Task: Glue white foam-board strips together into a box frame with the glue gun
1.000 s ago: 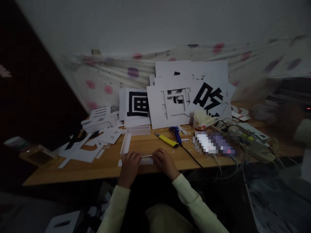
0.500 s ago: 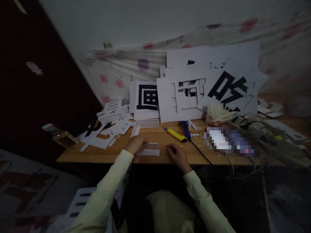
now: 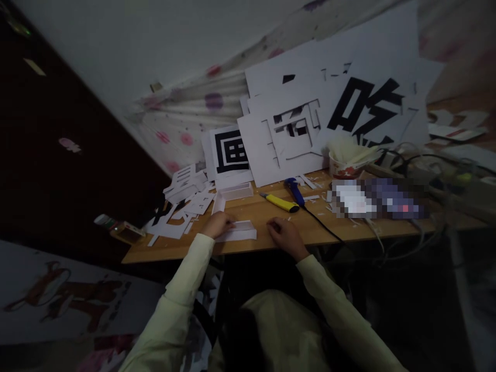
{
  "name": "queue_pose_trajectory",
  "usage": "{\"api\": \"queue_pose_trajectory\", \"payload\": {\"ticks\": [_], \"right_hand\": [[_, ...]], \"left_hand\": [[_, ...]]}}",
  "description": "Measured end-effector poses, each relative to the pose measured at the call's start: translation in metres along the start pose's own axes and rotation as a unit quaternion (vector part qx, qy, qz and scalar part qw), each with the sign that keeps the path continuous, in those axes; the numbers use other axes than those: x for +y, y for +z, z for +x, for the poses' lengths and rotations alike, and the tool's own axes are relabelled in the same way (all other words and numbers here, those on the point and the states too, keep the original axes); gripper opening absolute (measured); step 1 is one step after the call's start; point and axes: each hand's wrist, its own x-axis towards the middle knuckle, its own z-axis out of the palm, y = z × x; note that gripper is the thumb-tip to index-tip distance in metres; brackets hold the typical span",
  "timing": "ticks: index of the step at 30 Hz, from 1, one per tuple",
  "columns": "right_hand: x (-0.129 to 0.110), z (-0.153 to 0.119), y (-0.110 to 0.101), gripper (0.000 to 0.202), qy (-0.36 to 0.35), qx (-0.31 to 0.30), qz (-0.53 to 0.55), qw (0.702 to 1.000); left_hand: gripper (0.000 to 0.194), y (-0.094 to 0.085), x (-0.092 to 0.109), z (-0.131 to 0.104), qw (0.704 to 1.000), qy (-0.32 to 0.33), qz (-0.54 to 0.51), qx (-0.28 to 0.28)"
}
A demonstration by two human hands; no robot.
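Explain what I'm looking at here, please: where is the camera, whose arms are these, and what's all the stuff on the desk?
The camera sits on a person's head, looking forward and down, so the two sleeved arms at the bottom are that person's own. No machine is involved, only bare hands. The left hand rests on a white folded foam-board strip lying on the wooden desk. The right hand rests on the desk just right of the strip, apparently holding nothing. Behind them lie a yellow utility knife and a blue glue gun with a black cord. White sheets with big black characters lean against the wall, and paper cut-outs are scattered at left. The picture is tilted and dim.
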Motion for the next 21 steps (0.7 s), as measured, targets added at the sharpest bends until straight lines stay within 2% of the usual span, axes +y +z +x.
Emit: {"api": "queue_pose_trajectory", "payload": {"ticks": [15,21], "right_hand": [[-0.003,0.001,-0.003,0.013,-0.005,-0.01,0.022,1.0],[-0.009,-0.004,-0.004,0.011,0.006,0.0,0.009,1.0]], "left_hand": [[0.021,-0.001,0.001,0.005,0.999,-0.037,-0.013,-0.031],[0.023,-0.006,0.017,-0.006,0.999,-0.021,-0.03,-0.008]]}}
